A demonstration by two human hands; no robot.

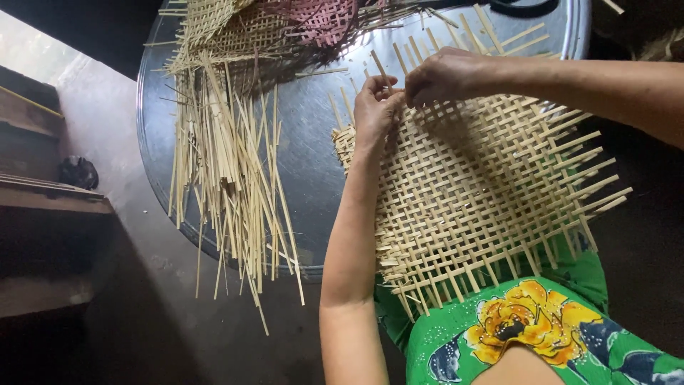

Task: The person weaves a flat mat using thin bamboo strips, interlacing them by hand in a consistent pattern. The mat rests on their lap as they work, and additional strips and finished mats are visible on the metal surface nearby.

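A dark ledge point(43, 192) runs along the far left, above the bare floor point(142, 314). Next comes a round metal table point(306, 142) with a loose bundle of pale strips point(221, 178) lying across it and hanging over its near edge. At its far side sit finished woven pieces point(271, 21) — one reddish. The left hand point(376, 107) pinches a strip point(379, 69) at the woven mat's point(477, 192) upper edge; the right hand point(445, 75) — fingers curled shut — grips strips just beside it. The mat rests partly on the table, partly on a green flowered lap point(527, 335).
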